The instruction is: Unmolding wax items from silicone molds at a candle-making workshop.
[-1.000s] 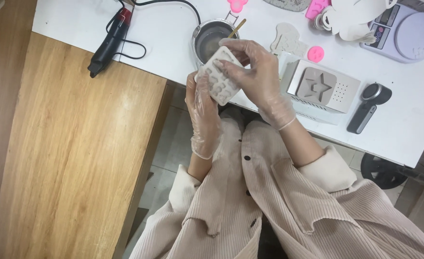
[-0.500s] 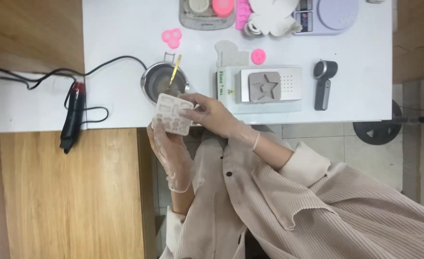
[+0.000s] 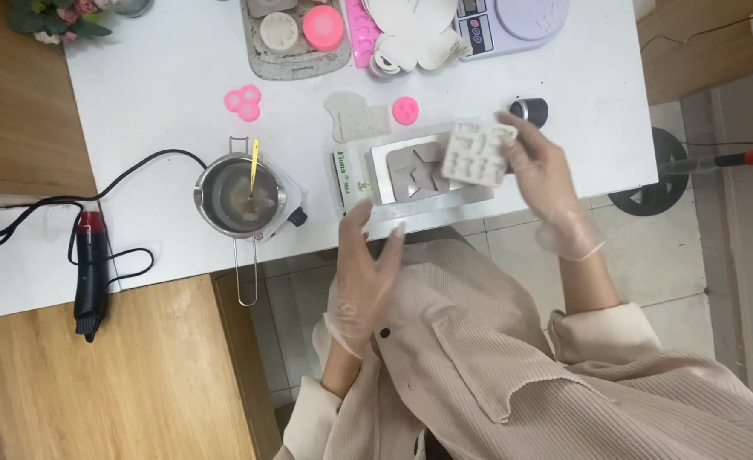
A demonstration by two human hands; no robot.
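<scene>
Since half a second ago your right hand (image 3: 540, 167) has carried the pale grey silicone mould with small cavities (image 3: 478, 152) away from your left hand (image 3: 369, 271), and it now hangs over the grey star-shaped mould on its white base (image 3: 416, 169). Your right fingers pinch the small mould by one edge; your left hand is open and empty at the white table edge (image 3: 163, 255). Keep the mould level and set it flat, well apart from the steel melting pot (image 3: 240, 198).

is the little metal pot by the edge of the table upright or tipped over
Upright. The metal pot sits level on the white table with its round opening facing up, a yellow stick standing inside it.
</scene>
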